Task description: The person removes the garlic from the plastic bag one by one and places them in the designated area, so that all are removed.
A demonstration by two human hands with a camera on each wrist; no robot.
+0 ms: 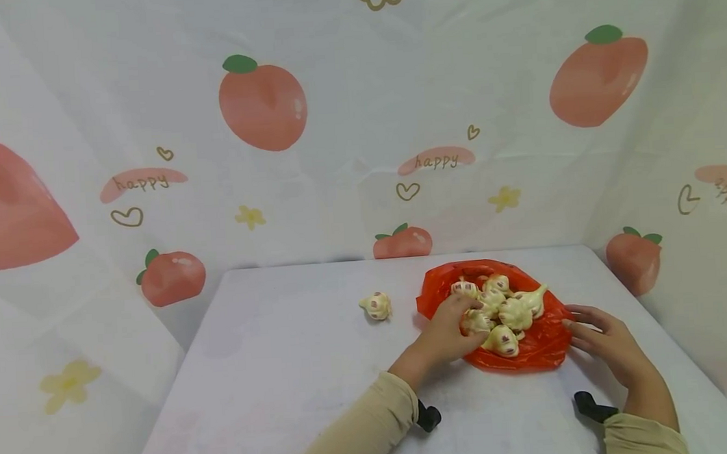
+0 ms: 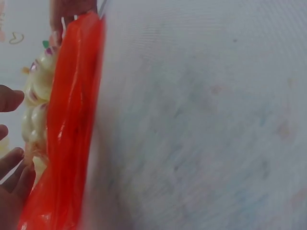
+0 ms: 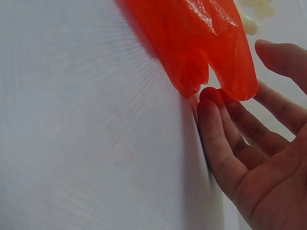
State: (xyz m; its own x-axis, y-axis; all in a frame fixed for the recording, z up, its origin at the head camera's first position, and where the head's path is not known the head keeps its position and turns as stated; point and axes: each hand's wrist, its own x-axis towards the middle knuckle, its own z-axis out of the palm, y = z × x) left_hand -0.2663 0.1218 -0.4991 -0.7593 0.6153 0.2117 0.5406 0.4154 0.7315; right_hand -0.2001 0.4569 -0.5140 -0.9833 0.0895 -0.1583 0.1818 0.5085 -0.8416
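Observation:
A red plastic bag [image 1: 554,340] lies opened out toward the right of the table, with several pale garlic bulbs [image 1: 516,313] heaped in it. My left hand [image 1: 449,332] reaches over the bag's near left side, fingers spread above the bulbs. In the left wrist view, its fingertips [image 2: 26,175] are right at a garlic bulb [image 2: 34,124], and the thumb stands apart. At the bag's right edge is my right hand [image 1: 617,351], its loosely bent fingers touching the plastic, as the right wrist view shows at the bag's crumpled edge [image 3: 235,86].
One lone garlic bulb [image 1: 377,306] sits on the white table [image 1: 284,368], left of the bag. Behind and beside the table hangs a white cloth [image 1: 333,119] printed with fruit and flowers. Dark wrist mounts [image 1: 591,407] show by both sleeves.

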